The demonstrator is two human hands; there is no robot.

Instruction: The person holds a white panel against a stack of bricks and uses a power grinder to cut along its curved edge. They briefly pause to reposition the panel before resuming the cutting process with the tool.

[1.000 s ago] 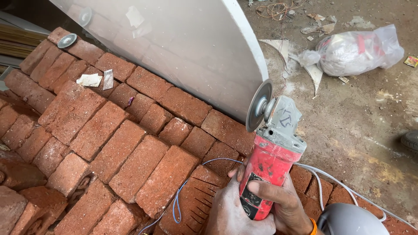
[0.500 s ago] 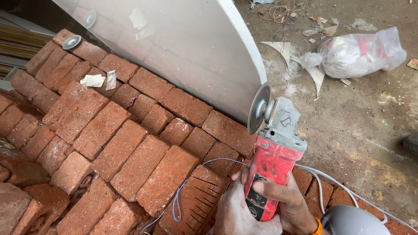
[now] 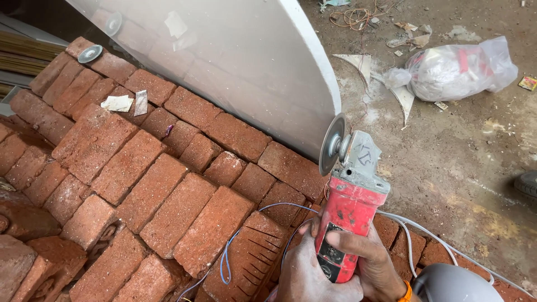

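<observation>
Red, dust-caked angle grinder (image 3: pixel 349 204) with grey disc sits in both hands' (image 3: pixel 335 268) tight grip.

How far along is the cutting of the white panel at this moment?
Done: pale curved offcuts lie on the dirt floor, and the white curved panel already has a rounded edge. In hand: both hands, left hand and right hand, grip the red angle grinder, disc at the panel's lower edge. Left: cannot tell how much.

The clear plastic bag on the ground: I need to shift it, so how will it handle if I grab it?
The plastic bag would probably sag and change shape, since its thin film is crumpled. It bulges with pale material, so likely heavier than it looks. The film might tear if dragged across the gritty ground.
</observation>
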